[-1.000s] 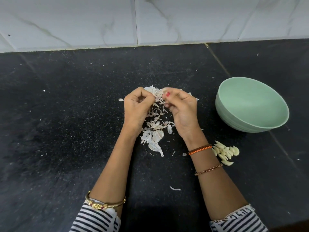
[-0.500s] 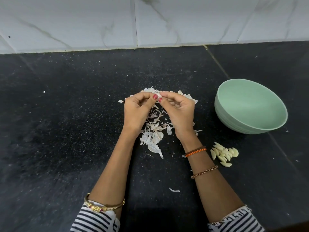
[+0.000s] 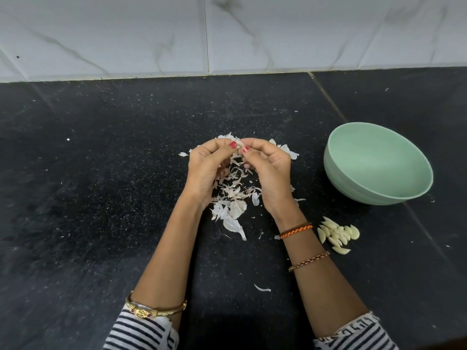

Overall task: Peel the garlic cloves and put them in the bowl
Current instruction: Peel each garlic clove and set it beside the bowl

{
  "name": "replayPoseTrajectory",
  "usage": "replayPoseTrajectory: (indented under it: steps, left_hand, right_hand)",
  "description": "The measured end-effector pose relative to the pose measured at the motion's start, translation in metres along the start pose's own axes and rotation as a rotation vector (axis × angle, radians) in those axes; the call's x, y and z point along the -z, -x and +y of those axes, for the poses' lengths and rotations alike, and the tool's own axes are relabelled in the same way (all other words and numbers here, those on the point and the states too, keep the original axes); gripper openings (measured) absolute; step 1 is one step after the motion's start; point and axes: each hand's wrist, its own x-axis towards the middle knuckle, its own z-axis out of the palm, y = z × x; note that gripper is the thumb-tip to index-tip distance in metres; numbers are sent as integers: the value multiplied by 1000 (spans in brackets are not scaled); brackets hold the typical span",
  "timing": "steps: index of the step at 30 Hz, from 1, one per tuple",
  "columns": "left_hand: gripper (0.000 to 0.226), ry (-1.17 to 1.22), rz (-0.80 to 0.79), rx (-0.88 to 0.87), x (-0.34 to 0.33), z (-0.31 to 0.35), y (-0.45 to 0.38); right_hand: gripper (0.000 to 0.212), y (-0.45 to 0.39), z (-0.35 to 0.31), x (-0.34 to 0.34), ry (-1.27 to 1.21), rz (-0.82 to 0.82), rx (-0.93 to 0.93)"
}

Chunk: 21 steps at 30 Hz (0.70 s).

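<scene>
Surface: black speckled stone tabletop (image 3: 101, 198), matte, flecked with fine white grains. A thin pale seam (image 3: 326, 96) runs diagonally across its right part, from the far edge toward the near right. Behind: wall (image 3: 126, 34) of large white marble-look tiles with grey veining; one vertical grout line (image 3: 206, 34) near centre. Wall meets tabletop along a straight pale joint. Light even and diffuse, with soft sheen on the tiles.

No readable text anywhere, no labels, brands or numbers (the sleeve patterns are just decoration, not letters).
</scene>
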Motion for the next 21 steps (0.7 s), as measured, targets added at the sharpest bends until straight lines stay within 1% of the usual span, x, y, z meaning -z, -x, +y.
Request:
replayPoseTrajectory:
  steps: [5, 10, 13, 16, 18, 21]
  left_hand:
    - [24, -102, 17, -78, -2, 0, 2]
    - [25, -112, 17, -87, -6, -1, 3]
    - [25, -117, 52, -128, -9, -3, 3]
    - [23, -167, 107, -245, -12, -7, 3]
    - [16, -207, 134, -326, -14, -10, 3]
    - [11, -278, 104, -392, -16, -14, 6]
  right_hand:
    - [15, -1, -1, 1, 9, 0, 7]
    - [16, -1, 1, 2, 21, 1, -28]
    - [15, -1, 0, 1, 29, 18, -43]
    - [12, -1, 0, -3, 35, 77, -25]
    - [11, 0, 1, -6, 59, 132, -9]
    - [10, -3, 0, -3, 44, 229, -31]
